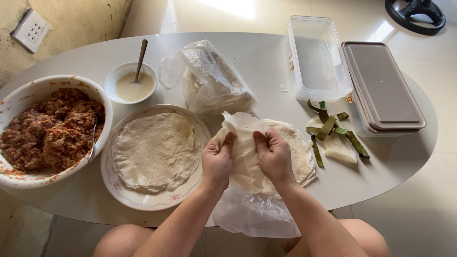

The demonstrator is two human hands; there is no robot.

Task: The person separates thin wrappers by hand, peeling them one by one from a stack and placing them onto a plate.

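Two hands peel a thin wrapper sheet point(243, 128) off the stack point(297, 152) at the table's near edge

Left hand point(216, 162) and right hand point(272, 154) both pinch the sheet; separated rounds already fill the floral plate point(143, 202), while the meat filling point(47, 128) looks unused and the clear container point(316, 57) holds nothing

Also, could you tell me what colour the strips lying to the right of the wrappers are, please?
The strips are green, like leaf strips, seen in the head view, beside the right hand.
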